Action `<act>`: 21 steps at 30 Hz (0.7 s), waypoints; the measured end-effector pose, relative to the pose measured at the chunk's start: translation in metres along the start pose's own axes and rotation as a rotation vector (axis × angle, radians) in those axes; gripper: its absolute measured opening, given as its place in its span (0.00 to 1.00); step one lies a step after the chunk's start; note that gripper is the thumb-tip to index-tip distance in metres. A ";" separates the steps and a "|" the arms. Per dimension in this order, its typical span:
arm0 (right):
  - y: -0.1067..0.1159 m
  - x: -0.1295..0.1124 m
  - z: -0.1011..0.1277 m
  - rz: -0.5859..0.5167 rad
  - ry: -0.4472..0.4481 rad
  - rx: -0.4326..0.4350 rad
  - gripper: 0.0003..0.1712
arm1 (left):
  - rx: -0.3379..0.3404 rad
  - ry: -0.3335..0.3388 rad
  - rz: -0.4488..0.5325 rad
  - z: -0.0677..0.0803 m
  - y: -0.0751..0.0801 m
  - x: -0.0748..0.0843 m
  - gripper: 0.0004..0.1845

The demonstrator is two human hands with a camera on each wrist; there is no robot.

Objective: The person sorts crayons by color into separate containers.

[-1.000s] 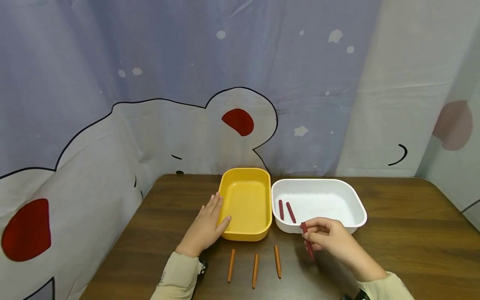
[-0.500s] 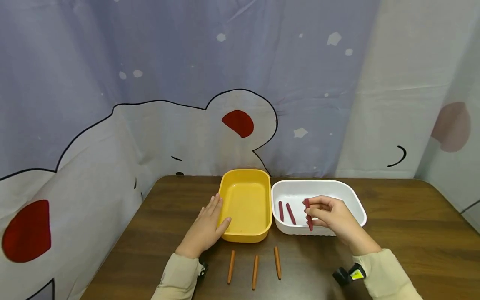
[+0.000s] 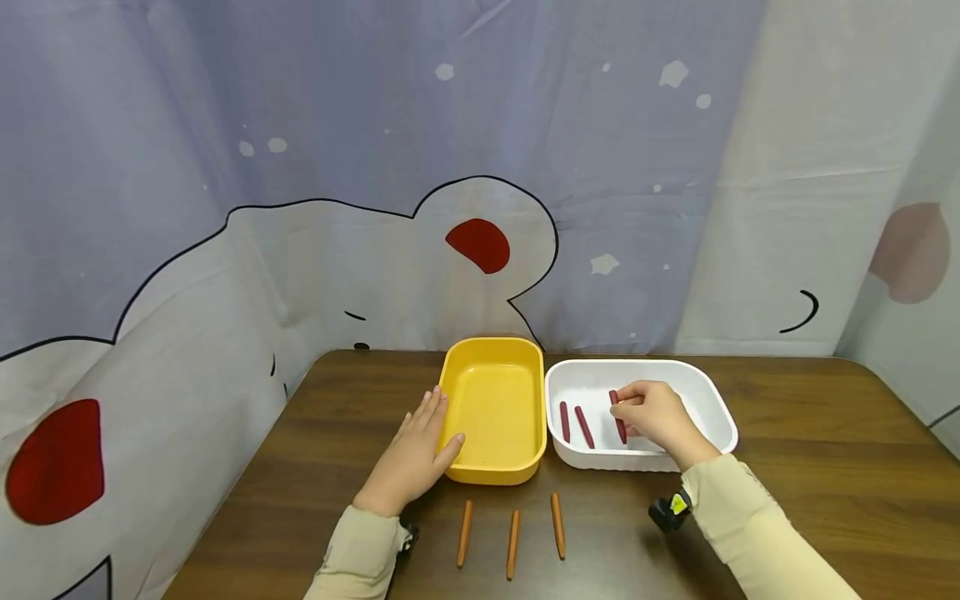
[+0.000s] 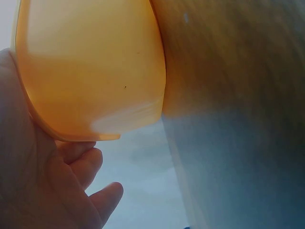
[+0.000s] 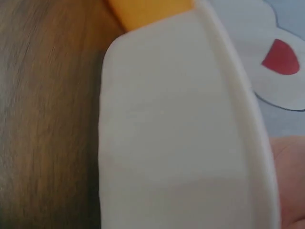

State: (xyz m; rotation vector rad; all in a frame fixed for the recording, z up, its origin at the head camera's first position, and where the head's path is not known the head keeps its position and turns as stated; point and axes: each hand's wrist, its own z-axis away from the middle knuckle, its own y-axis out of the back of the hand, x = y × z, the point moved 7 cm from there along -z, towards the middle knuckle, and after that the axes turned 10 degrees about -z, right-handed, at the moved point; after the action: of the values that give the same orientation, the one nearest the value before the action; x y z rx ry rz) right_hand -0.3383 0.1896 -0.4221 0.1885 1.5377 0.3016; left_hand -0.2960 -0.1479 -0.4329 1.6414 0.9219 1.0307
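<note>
My right hand point(image 3: 651, 414) reaches into the white tray point(image 3: 708, 398) and pinches a dark red stick point(image 3: 617, 416) low over its floor. Two more dark red sticks point(image 3: 575, 422) lie side by side in that tray's left part. My left hand point(image 3: 417, 452) rests flat against the left wall of the yellow tray point(image 3: 529, 457), thumb on its front corner. The yellow tray point(image 4: 90, 67) fills the left wrist view, with my fingers point(image 4: 81, 164) below it. Only the white tray's outer wall point(image 5: 176, 143) shows in the right wrist view.
Three orange sticks point(image 3: 512, 533) lie in a row on the brown table point(image 3: 810, 467) in front of the trays. A printed curtain point(image 3: 375, 183) hangs close behind the table and along its left side. The table edge runs near at the right.
My right hand carried the dark red stick from in front of the white tray up over its rim and down inside. The left hand stayed put.
</note>
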 end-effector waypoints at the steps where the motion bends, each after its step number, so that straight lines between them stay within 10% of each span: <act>1: 0.001 0.001 -0.002 0.039 -0.004 0.013 0.15 | -0.001 0.000 0.001 0.000 0.000 0.000 0.40; 21: 0.013 -0.011 0.011 0.260 0.076 0.090 0.15 | 0.007 0.005 0.009 0.000 0.001 0.002 0.39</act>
State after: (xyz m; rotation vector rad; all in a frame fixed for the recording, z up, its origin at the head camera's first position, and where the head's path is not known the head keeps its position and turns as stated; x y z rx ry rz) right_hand -0.3282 0.1991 -0.4070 0.4543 1.6048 0.4497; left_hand -0.2947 -0.1464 -0.4311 1.6505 0.9229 1.0390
